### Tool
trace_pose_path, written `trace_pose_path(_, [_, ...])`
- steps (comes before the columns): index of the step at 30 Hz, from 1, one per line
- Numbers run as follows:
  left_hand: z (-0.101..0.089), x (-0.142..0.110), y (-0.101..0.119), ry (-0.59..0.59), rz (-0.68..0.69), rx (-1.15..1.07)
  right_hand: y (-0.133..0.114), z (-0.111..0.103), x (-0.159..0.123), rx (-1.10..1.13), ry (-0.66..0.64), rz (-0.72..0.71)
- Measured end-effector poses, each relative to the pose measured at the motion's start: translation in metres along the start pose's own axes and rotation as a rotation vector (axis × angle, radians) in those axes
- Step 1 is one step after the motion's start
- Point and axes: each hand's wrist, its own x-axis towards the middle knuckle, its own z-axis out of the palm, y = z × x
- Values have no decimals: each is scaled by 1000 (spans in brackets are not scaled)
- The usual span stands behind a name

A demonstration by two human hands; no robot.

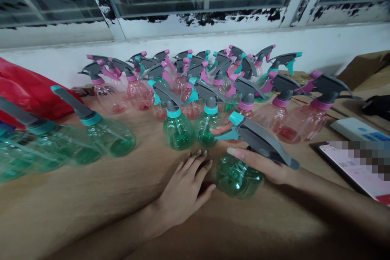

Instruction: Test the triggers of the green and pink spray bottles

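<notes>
My right hand [258, 162] is closed round the neck of a green spray bottle [239, 176] with a grey and turquoise trigger head, the thumb in front and a fingertip showing near the trigger. The bottle tilts a little, and I cannot tell if its base touches the table. To its left, my left hand [185, 187] lies on the wooden table [122, 199], fingers stretched out, holding nothing. Just beyond my hands stand two more green spray bottles [178, 130] with turquoise collars.
Behind are several pink spray bottles [304, 120] and some green ones, packed before the white wall [332, 42]. More green bottles [111, 136] stand at left, near a red plastic bag [27, 89]. On the right lie a phone [350, 166], a white box [362, 130] and cardboard [365, 69].
</notes>
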Motion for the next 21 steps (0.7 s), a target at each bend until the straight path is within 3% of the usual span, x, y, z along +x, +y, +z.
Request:
trace_pose_path(10, [1,1,0,0,-2,-11,-4,0,-1,23,-13,43])
trace_pose_path(18, [1,0,-1,-15,-9,-4,2,-2,-3,-108,-47,111])
trace_pose_path(21, [1,0,0,-16,-8,-3,8,-1,-5,-155,-37,74])
